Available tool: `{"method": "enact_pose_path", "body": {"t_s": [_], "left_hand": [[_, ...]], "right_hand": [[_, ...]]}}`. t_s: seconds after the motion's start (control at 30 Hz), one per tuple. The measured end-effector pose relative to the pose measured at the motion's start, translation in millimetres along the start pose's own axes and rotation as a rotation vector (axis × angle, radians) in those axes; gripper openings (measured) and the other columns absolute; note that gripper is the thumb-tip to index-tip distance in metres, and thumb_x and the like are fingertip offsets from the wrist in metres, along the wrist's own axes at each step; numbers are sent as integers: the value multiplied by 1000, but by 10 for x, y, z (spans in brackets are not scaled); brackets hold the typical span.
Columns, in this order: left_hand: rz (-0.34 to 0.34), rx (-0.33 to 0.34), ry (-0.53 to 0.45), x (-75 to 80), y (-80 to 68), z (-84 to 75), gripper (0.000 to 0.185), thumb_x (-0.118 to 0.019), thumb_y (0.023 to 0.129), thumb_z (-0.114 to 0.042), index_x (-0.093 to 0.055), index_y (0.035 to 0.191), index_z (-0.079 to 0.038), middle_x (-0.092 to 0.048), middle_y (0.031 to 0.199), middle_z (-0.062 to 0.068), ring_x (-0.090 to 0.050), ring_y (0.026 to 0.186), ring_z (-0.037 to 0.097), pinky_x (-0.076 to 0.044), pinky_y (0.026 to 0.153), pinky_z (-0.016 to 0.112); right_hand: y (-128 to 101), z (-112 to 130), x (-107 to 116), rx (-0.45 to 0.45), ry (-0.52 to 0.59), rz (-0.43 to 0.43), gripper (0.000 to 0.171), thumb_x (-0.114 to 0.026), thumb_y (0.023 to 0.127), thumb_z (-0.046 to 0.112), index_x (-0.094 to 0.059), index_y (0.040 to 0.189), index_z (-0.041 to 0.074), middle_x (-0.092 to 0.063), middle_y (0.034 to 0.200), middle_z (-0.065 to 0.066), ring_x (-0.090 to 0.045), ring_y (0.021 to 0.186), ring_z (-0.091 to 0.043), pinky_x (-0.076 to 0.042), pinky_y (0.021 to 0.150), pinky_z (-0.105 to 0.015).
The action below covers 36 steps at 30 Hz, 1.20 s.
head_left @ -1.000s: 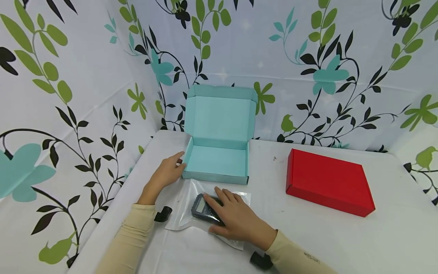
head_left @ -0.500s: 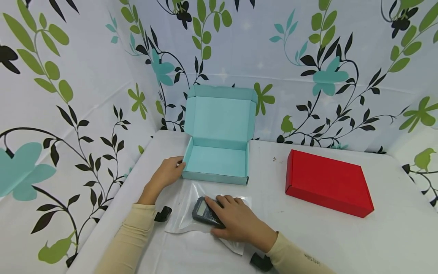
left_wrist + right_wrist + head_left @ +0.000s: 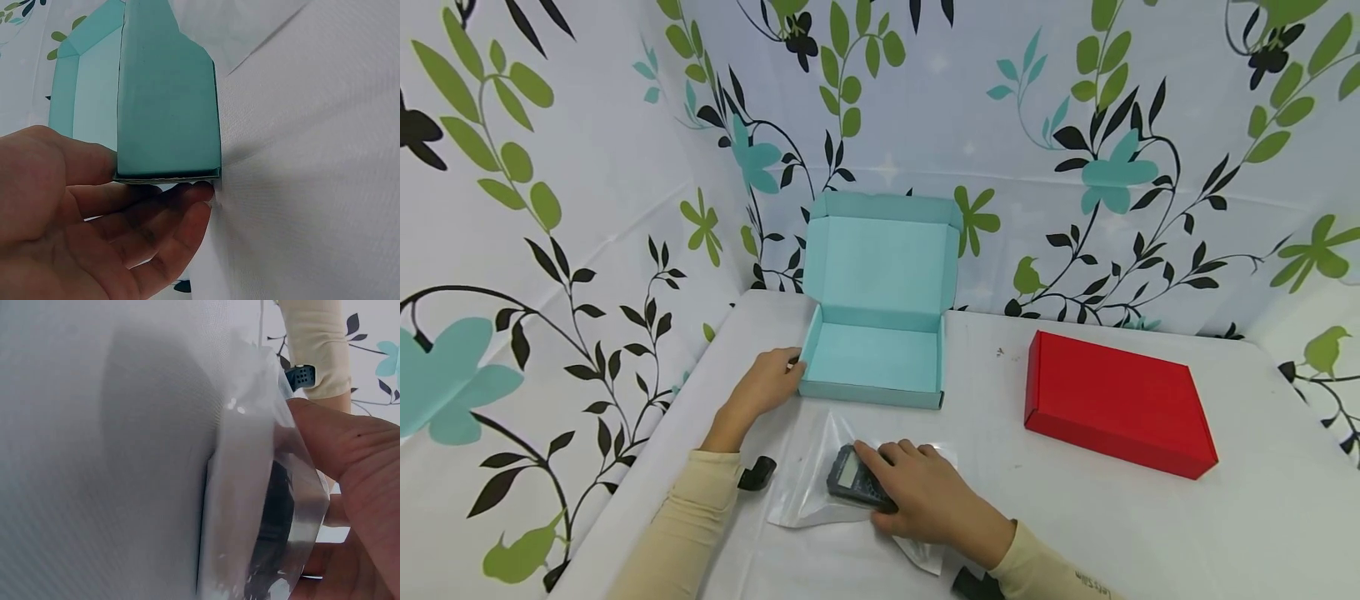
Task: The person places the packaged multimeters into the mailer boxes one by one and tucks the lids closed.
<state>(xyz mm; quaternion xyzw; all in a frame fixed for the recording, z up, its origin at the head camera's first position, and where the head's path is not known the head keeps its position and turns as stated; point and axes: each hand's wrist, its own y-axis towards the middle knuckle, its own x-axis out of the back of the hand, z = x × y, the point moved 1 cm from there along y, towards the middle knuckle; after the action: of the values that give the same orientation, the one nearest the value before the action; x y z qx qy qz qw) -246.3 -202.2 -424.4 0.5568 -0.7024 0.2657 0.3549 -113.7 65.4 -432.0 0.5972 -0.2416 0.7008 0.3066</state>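
A teal cardboard box [image 3: 871,392] stands with its lid raised at the back of the table, and nothing lies inside it. At its left wall is my left hand [image 3: 762,385]; in the left wrist view the thumb is at the rim and the curled fingers [image 3: 169,237] are along the outer side. In front of the box lies a clear plastic bag [image 3: 801,492] holding a dark handheld device [image 3: 848,477] with a small grey screen. My right hand [image 3: 928,500] grips the device through the bag, thumb on the near side, covering its right part.
A closed red box [image 3: 1116,404] sits on the right side of the white-covered table [image 3: 1075,533]. Patterned cloth [image 3: 910,100] hangs behind and to the left. Black pieces [image 3: 757,473] show beside both sleeves.
My right hand has drawn the bagged device slightly toward me and to the right, its fingers more curled than before. My left hand stays at the teal box with its fingers drawn in.
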Motion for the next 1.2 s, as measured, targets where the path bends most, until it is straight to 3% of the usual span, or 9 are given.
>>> {"method": "enact_pose_path", "body": {"t_s": [0.77, 1.2], "left_hand": [[11, 16, -2, -19, 9, -15, 42, -48, 107, -10, -54, 140, 15, -59, 136, 32, -64, 117, 43, -56, 87, 50], [10, 17, -3, -13, -3, -29, 42, -48, 107, -9, -53, 141, 15, -58, 138, 32, -64, 116, 42, -56, 87, 50]], "right_hand": [[-16, -12, -6, 32, -41, -59, 81, -82, 85, 41, -48, 152, 13, -65, 119, -3, -60, 106, -17, -54, 84, -42], [-25, 28, 12, 29, -12, -92, 84, -86, 78, 38, -52, 150, 11, -67, 115, -2, -59, 99, -14, -53, 72, -31]]}}
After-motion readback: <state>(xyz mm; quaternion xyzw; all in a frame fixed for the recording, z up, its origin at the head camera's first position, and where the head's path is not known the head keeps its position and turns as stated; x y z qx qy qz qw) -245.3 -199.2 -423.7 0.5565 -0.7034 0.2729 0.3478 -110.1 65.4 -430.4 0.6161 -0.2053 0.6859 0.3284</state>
